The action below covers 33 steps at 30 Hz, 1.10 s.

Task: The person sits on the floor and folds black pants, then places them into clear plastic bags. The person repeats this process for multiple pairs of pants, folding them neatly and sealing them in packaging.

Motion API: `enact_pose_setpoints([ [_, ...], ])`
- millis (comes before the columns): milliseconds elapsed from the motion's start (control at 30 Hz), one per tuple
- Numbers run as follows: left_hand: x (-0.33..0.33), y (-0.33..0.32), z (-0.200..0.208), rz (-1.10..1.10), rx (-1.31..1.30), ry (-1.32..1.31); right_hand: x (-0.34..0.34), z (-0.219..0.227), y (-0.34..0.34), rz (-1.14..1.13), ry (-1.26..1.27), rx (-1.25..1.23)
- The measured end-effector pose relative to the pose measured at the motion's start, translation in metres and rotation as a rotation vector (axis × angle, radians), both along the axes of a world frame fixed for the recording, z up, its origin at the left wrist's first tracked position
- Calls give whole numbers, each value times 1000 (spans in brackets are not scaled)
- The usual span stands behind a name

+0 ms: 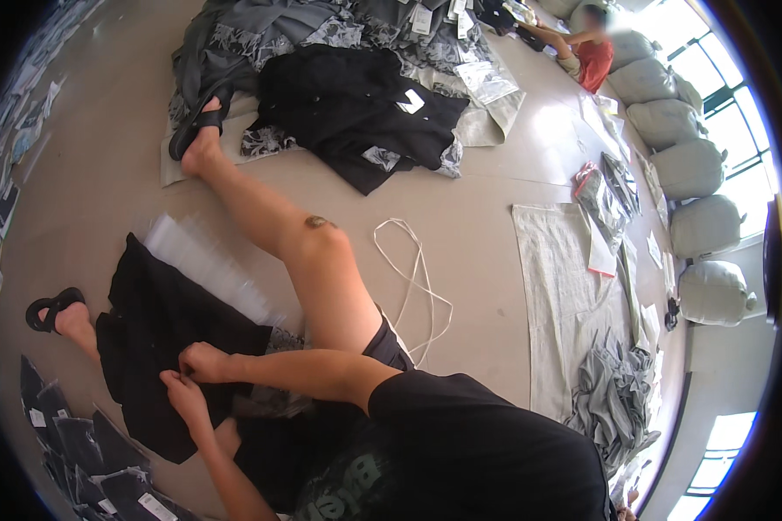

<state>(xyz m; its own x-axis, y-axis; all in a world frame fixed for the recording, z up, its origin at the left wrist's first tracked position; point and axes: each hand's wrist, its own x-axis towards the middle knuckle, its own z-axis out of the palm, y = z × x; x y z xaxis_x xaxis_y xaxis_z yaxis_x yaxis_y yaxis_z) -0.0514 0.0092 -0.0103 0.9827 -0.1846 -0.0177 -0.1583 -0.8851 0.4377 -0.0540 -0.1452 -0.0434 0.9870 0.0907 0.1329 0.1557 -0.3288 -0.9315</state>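
A black garment (152, 347) lies spread over my lap and the floor between my legs, with a grey-patterned part showing near my thigh. My right hand (205, 361) is closed, its fingertips pinching the cloth near the garment's middle. Right beside it, my left hand (185, 398) is closed too, thumb and fingers pressed together on the same cloth. The fingertips of the two hands nearly meet. Whatever small detail lies between them is too small to make out. Along the garment's far edge lies a blurred stack of clear plastic bags (208, 265).
Ahead is a heap of grey and black clothes (295, 35), with a buttoned black garment (356, 104) in front. Packed dark garments (87, 443) lie at lower left. A white cord (417, 278), pale cloth (547, 286) and stuffed sacks (691, 169) are rightward. Another person (593, 61) sits far off.
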Motion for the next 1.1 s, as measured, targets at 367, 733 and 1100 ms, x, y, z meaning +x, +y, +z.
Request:
enact_pose_setpoints([
  [367,19,-6,30,-40,173,249,-8,14,0,-157,-51,171],
  [733,4,12,-20,258,-544,405,-16,26,-23,36,-23,193],
  [1100,-5,-3,-13,236,-337,11,7,40,-18,121,6,156],
])
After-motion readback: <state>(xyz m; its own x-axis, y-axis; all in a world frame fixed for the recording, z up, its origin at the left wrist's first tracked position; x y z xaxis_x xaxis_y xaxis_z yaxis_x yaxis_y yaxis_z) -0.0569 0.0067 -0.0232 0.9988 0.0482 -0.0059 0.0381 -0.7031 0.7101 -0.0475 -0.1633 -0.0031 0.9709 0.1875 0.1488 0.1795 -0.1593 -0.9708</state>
